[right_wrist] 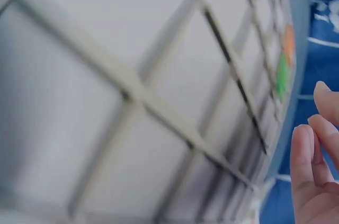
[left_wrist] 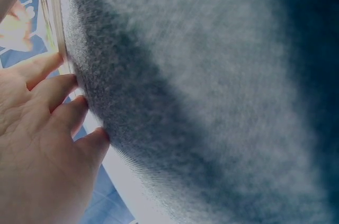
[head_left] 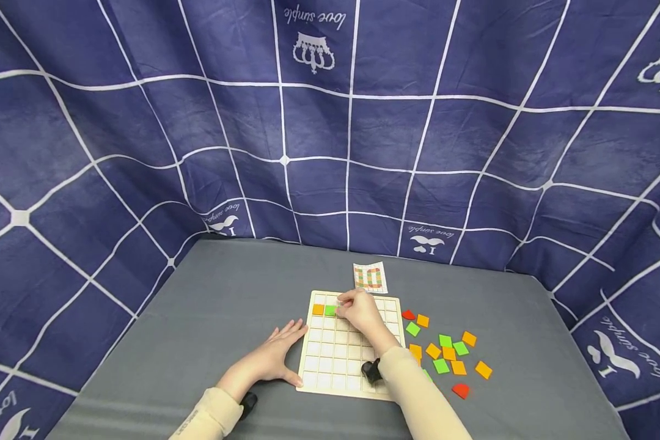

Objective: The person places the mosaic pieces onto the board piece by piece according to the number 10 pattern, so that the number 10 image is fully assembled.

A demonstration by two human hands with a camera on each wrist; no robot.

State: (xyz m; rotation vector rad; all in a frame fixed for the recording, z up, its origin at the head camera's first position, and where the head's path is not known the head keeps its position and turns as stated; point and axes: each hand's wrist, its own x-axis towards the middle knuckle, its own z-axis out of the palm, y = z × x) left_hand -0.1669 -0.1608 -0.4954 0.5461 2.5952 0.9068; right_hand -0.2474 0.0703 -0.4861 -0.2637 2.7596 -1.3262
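Observation:
A pale wooden grid board [head_left: 321, 348] lies on the grey table. In its upper left cells sit an orange square tile [head_left: 318, 309] and, right beside it, a green square tile [head_left: 330, 310]. My right hand [head_left: 361, 313] is over the upper part of the board, its fingertips close to the green tile. The right wrist view shows a gap between thumb and forefinger, with no tile visible there. My left hand [head_left: 277, 351] is spread at the board's left side, thumb at the lower left corner and fingertips at the edge.
Behind the board lies a small pattern card [head_left: 370, 278]. To the right, several loose tiles are scattered, including an orange square [head_left: 483, 370], a green square [head_left: 441, 366] and a red rounded piece [head_left: 461, 390]. A blue curtain [head_left: 319, 122] hangs around the table.

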